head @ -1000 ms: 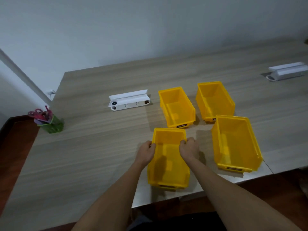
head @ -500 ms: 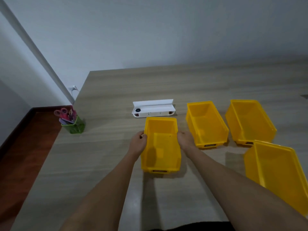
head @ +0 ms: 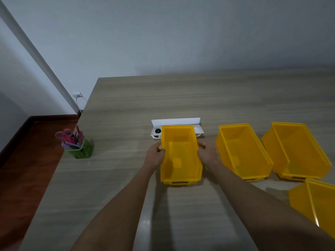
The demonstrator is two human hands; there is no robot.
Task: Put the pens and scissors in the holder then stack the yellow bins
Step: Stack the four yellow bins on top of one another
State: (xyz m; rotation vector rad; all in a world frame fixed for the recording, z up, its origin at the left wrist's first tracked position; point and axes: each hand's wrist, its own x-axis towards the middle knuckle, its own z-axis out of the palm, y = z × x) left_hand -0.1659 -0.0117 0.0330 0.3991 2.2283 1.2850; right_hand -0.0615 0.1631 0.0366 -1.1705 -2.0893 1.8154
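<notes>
I hold an empty yellow bin (head: 181, 156) between both hands, in the middle of the wooden table (head: 126, 105). My left hand (head: 155, 156) grips its left wall and my right hand (head: 207, 154) grips its right wall. Two more yellow bins stand to the right, one close by (head: 243, 151) and one further out (head: 297, 151). A further yellow bin (head: 319, 205) lies at the lower right, partly cut off. The green holder (head: 80, 149) stands at the table's left edge with pink-handled scissors (head: 63, 135) and pens in it.
A white box with an open lid (head: 176, 123) lies just behind the held bin, partly hidden by it. The table's left edge drops to a dark red floor (head: 27, 160). A cable and wall socket (head: 78, 96) sit at the far left corner.
The held bin has moved away from me across the table, from the near edge to just in front of the white box. The view has shifted left, so the other bins lie further right.
</notes>
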